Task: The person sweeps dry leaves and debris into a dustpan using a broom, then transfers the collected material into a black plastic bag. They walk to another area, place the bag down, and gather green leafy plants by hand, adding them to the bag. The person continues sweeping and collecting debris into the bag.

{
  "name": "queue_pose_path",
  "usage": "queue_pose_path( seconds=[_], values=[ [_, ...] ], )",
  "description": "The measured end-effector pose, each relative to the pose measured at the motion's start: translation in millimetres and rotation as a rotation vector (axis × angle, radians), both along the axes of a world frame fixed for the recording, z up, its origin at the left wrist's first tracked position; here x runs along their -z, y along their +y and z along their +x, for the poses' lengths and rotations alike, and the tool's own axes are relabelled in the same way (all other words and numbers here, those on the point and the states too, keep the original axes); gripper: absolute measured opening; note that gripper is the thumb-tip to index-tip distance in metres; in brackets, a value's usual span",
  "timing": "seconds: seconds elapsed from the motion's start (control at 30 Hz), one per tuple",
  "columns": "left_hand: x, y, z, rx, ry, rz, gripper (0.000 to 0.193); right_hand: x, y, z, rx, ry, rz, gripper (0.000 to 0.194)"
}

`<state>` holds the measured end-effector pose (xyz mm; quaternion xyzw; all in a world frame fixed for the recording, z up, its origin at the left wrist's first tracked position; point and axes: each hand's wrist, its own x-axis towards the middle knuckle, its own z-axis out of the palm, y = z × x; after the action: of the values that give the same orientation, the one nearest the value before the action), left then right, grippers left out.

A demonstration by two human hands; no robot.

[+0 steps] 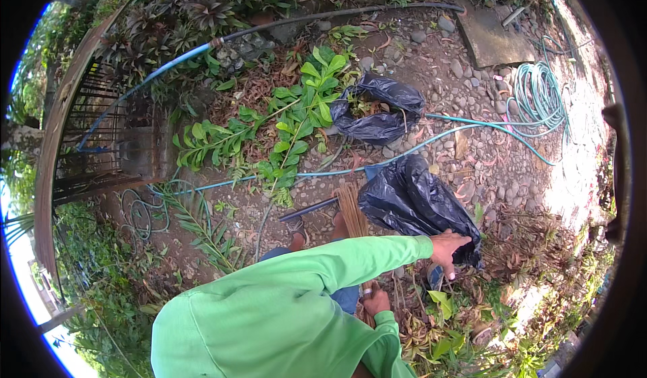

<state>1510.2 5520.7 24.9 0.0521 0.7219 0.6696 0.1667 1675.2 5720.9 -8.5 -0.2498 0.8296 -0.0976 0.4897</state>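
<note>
My left hand [449, 250] reaches across to the right, thumb and fingers spread, over the lower right end of a black plastic bag [412, 191]. My right hand [376, 299] is closed around the bound part of a stick broom [354, 211], whose bristles fan out away from me beside the bag. A dark rod [308, 209] lies on the ground with one end at the bristles. Farther off, a second black plastic bag [376, 136] stands with its mouth spread wide and plant debris inside. Cut leafy branches [303, 120] lie to its left.
A teal garden hose [323, 174] crosses the stony ground, with a coil [538, 97] at the right. A thicker black and blue pipe [187, 54] runs beyond. A metal grille [96, 125] stands at the left, a stone slab [493, 37] at the top right. Leaf litter covers the lower right.
</note>
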Motion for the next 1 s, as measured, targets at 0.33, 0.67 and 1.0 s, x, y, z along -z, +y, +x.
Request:
queue_pose_path(
  seconds=[0.33, 0.67, 1.0],
  values=[
    [85, -182, 271, -0.629, -0.549, -0.713, 0.045, 50, -81, -43, -0.166, 0.124, 0.064, 0.065],
    [79, -233, 502, -0.838, -1.151, -0.619, 0.039, 175, -80, -25, -0.193, 0.229, 0.542, 0.06],
    [401, -320, 405, -0.977, -0.59, -0.584, 0.04, 266, -16, 1, -0.043, 0.416, 0.888, 0.049]
  ],
)
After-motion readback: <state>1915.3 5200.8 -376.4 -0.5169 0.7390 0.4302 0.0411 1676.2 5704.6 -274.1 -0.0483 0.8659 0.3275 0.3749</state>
